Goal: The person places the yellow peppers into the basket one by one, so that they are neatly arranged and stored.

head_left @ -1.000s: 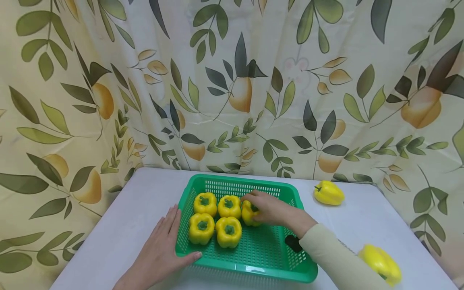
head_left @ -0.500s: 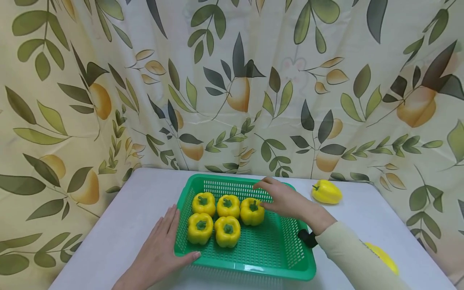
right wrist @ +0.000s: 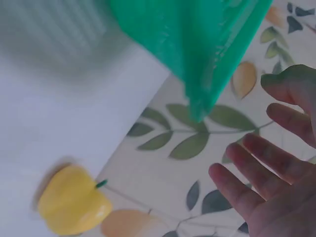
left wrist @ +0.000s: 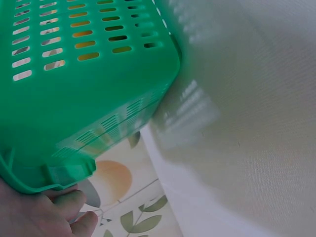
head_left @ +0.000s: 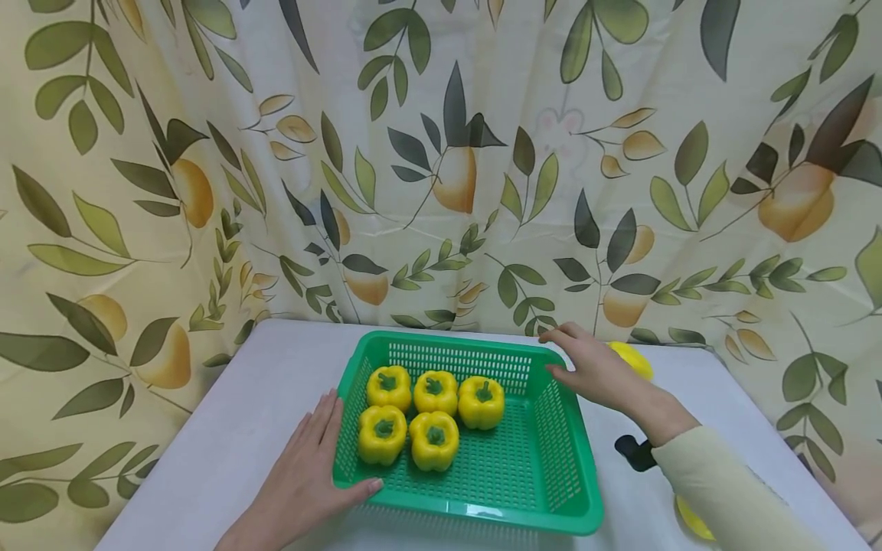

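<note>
Several yellow bell peppers point(head_left: 434, 448) stand stem-up in a green plastic basket point(head_left: 448, 507), grouped toward its left side. My left hand point(head_left: 303, 471) rests on the basket's front left corner, fingers straight along the left rim and thumb over the front rim; the left wrist view shows its fingertips beside the green wall point(left wrist: 89, 108). Over the basket's back right corner is my right hand point(head_left: 596, 371), holding nothing, its fingers spread and loosely bent. A loose yellow bell pepper point(head_left: 635, 360) lies just beyond it, partly hidden by the hand, and shows whole in the right wrist view.
Another yellow bell pepper point(head_left: 692, 522) lies at the right front, mostly covered by my right sleeve point(head_left: 730, 490). The white table point(head_left: 227, 413) ends at a patterned curtain point(head_left: 441, 168) behind the basket.
My right hand has let go of the back right bell pepper in the basket and moved right toward the loose pepper on the table. My left hand has stayed put.
</note>
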The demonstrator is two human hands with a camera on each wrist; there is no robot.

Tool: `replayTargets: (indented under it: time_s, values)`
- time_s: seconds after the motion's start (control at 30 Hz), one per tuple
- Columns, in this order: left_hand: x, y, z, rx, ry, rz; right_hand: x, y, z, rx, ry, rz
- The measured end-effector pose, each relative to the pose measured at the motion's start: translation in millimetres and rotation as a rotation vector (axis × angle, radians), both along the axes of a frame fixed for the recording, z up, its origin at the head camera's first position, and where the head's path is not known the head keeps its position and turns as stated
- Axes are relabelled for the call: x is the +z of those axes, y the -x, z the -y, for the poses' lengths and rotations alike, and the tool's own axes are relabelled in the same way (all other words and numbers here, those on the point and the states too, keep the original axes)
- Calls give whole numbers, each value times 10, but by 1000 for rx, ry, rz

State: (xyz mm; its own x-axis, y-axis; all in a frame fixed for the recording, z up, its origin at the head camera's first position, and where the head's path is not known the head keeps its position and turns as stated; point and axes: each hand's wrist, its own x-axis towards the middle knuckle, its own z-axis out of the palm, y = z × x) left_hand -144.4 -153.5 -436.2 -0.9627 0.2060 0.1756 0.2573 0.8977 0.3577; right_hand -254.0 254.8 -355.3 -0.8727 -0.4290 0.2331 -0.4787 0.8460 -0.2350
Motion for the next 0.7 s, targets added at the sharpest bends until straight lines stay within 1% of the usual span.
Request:
replayTargets:
  time_s: [0.23,0.5,0.7]
  values:
    - [-5,-8,8,3,2,-3,-85,33,-274,-78,-28,-40]
    - [0,-7,4,0,0,-5,-226,95,-517,-185,-29,14]
    - [0,-6,-2,0,-1,-11,-324,170,-622,-252,-36,52]
